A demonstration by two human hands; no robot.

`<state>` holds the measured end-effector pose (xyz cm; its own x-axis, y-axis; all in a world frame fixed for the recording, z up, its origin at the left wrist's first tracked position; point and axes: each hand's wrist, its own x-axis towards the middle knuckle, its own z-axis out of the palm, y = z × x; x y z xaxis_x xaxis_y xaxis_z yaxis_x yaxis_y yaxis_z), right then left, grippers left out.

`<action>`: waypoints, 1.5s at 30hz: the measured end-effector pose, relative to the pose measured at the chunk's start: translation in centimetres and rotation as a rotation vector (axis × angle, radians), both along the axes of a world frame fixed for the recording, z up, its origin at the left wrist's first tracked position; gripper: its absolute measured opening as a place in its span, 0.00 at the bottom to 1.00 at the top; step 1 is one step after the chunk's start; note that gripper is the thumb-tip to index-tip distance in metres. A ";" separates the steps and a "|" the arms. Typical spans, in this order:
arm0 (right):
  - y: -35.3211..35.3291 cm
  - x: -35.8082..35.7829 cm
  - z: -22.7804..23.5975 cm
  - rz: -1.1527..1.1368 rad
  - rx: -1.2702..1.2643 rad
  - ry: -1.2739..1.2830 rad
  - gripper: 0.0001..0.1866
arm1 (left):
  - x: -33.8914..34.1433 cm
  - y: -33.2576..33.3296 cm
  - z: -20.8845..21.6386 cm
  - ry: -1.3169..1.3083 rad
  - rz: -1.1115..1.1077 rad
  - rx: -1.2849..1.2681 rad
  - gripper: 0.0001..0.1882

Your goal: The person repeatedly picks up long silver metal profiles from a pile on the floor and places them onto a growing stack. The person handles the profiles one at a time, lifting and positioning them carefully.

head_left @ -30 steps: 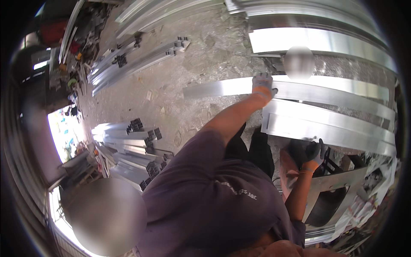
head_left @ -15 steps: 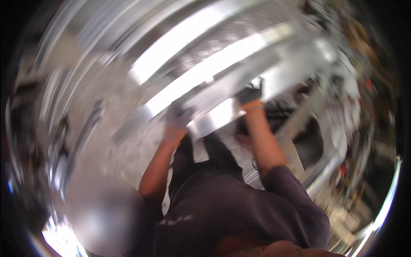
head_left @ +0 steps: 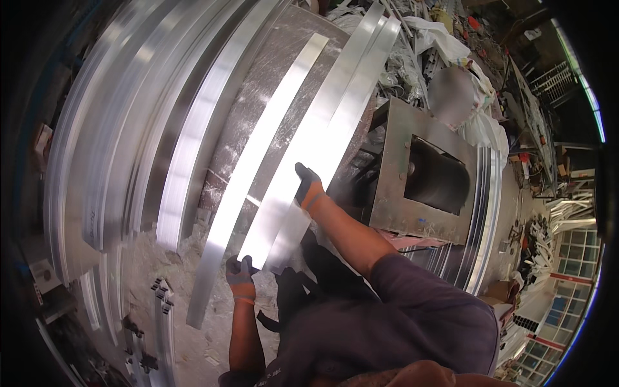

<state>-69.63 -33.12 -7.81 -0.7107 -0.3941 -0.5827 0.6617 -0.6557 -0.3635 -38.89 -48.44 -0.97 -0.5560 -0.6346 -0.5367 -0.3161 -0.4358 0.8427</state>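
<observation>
My left hand (head_left: 241, 272), in a dark glove with an orange cuff, pinches the near end corner of a long, bright aluminium profile (head_left: 306, 129). Farther up and to the right, my right hand (head_left: 308, 185), gloved alike, grips the same metal, its thumb showing on the shiny face. A second aluminium profile (head_left: 361, 90) lies along the right side, overlapping the first; glare hides where they meet. Just left of them, apart, a narrower aluminium strip (head_left: 258, 148) lies across a scratched brown worktable (head_left: 251, 84), its near end sticking out past the table edge.
Many long aluminium profiles (head_left: 122, 129) are stacked at the left. A metal machine housing (head_left: 387, 193) with a dark opening stands at the right. Another person (head_left: 451, 97), blurred, is beyond it. Shorter dark-ended profiles (head_left: 163, 303) lie low at the left, above a littered floor (head_left: 200, 348).
The view has turned and become sharp, so the profiles now run more steeply away from me. Both hands stay on the metal, with the right one now farther up it from the left.
</observation>
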 end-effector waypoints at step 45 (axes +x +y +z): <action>5.5 20.6 4.8 0.908 0.472 0.141 0.15 | 16.9 -15.0 -6.9 -0.636 -0.649 -0.857 0.42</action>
